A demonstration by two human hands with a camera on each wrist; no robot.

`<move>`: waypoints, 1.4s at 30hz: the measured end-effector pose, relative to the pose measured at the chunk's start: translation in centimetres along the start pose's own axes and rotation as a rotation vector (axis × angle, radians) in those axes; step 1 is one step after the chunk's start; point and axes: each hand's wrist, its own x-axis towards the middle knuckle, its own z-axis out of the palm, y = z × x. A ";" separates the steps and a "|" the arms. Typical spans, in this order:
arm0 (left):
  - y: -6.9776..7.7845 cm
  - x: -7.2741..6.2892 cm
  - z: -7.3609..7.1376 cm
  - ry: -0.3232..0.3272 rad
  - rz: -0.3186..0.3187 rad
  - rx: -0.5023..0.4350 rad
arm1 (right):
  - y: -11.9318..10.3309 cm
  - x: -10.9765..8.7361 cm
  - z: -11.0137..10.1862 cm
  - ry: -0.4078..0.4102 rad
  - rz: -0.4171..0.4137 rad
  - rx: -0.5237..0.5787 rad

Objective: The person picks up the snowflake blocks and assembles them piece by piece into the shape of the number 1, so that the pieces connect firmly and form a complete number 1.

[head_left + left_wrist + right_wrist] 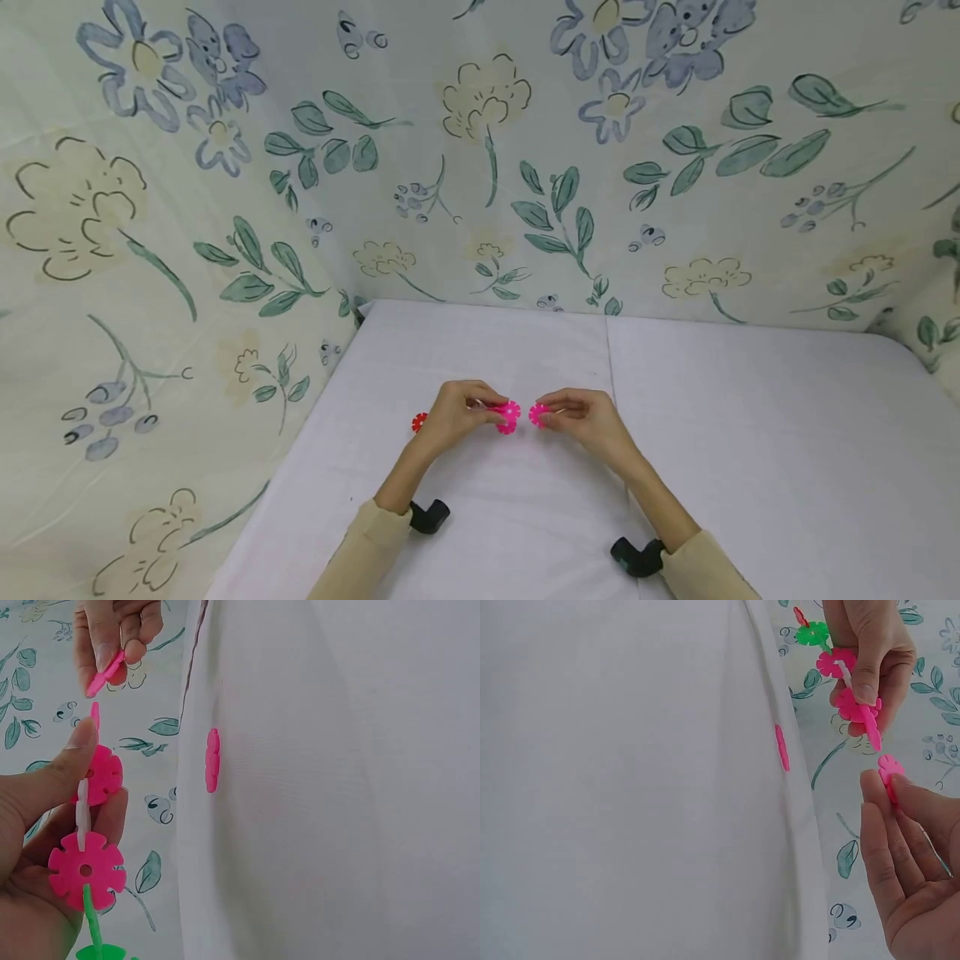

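My left hand (453, 417) pinches a chain of slotted flower-shaped discs between thumb and fingers. In the left wrist view a pink disc (105, 776) sits by the thumb, with a white disc (82, 814), another pink disc (69, 862) and a green disc (105, 952) linked below. A red disc (419, 422) ends the chain at the left. Another pink disc, seen edge-on, projects from the thumb end. My right hand (588, 417) holds a single pink disc (890, 774) by thumb and fingertips, a small gap from the chain's pink end.
One loose pink disc (213, 760) lies on the white cloth (750, 450) close to the hands. Floral fabric (480, 183) hangs behind and at the left of the table. Black angled pieces (431, 517) stick out at both wrists, beside the beige sleeves (360, 546).
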 end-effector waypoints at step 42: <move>0.2 0.0 -0.4 -0.079 0.037 -0.065 | -0.4 -0.2 2.1 0.136 -0.150 -0.051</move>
